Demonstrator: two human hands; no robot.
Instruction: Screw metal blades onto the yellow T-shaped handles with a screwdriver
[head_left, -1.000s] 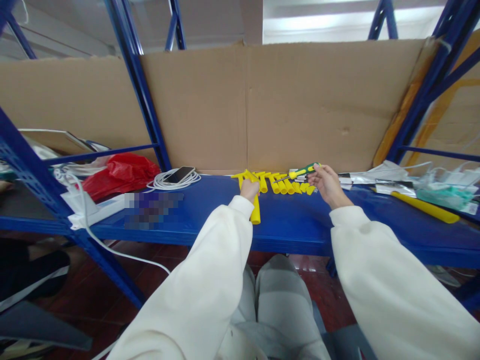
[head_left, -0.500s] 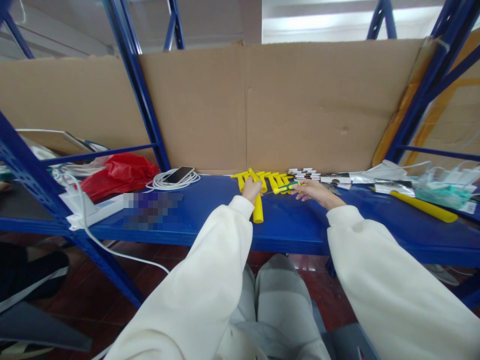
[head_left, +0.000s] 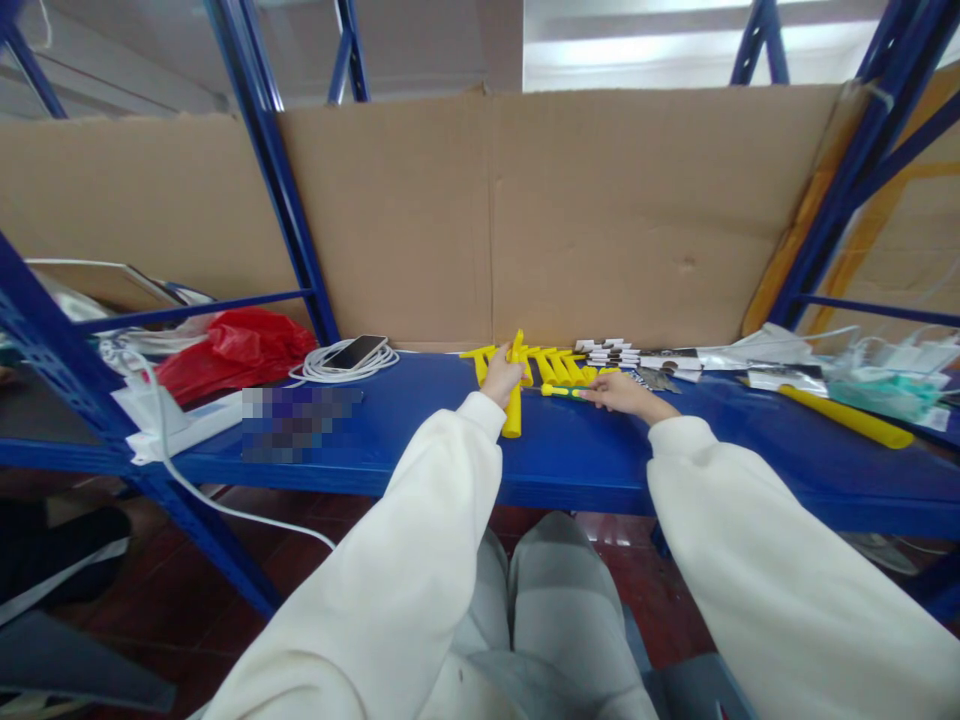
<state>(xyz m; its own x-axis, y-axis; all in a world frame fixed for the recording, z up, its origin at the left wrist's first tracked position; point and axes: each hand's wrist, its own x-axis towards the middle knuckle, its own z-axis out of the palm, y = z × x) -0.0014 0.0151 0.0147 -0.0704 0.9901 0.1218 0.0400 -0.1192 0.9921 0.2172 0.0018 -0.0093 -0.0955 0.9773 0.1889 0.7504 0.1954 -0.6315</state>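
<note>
My left hand (head_left: 501, 378) is closed around a yellow plastic piece with a tube-like handle (head_left: 512, 415), which stands roughly upright over the blue shelf. To its right, my right hand (head_left: 619, 393) grips a slim screwdriver (head_left: 562, 391) with a yellow-and-green handle. The screwdriver lies nearly level and points left toward the yellow piece; whether its tip touches is too small to tell. Behind both hands, several yellow T-shaped pieces (head_left: 553, 366) lie in a row, partly covered by my hands.
A blue shelf (head_left: 435, 430) carries everything, with cardboard (head_left: 600, 220) behind. On the left are a phone (head_left: 360, 351) on a coiled white cable (head_left: 311, 370) and a red bag (head_left: 240, 345). White-and-black packets (head_left: 607, 352) and a long yellow tube (head_left: 847, 415) lie right.
The screwdriver has swung level and dropped slightly, with my right hand moving a little left and down. The yellow piece in my left hand has turned more upright.
</note>
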